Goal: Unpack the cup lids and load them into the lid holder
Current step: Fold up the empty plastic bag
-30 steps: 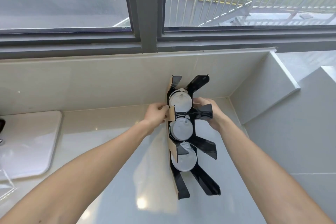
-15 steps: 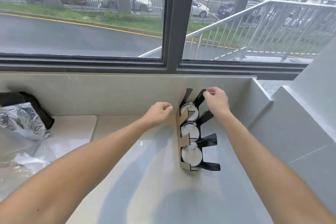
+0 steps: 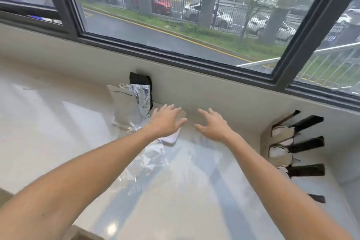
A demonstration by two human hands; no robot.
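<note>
Window: wide dark-framed window [image 3: 175, 52] runs beyond the fingertips of both hands, above the pale wall the fingers point toward.
Counter: glossy pale stone counter [image 3: 48, 132] spreads under both hands and forearms.
Wrap: crumpled clear plastic wrapping [image 3: 150, 160] lies on the counter below the left hand's fingers and under that wrist; a white piece of it shows just beneath the left thumb side.
Holder: black slotted lid holder with a brown cardboard-coloured side panel [image 3: 303, 142] stands on the counter well to the right of the right hand's fingers, close to the wall; its black dividers point away from the hands.
Lids: round white cup lids [image 3: 280, 154] sit in the holder's slots between the dividers, well apart from either hand.
Bag: silver foil pouch with a black packet behind it [image 3: 134, 101] stands against the wall just left of the left fingertips.
Left hand: left hand [image 3: 165, 121], palm down, fingers spread and straight, gripping nothing.
Right hand: right hand [image 3: 213, 124], palm down, fingers spread and loose, gripping nothing; near the left hand, not touching it.
</note>
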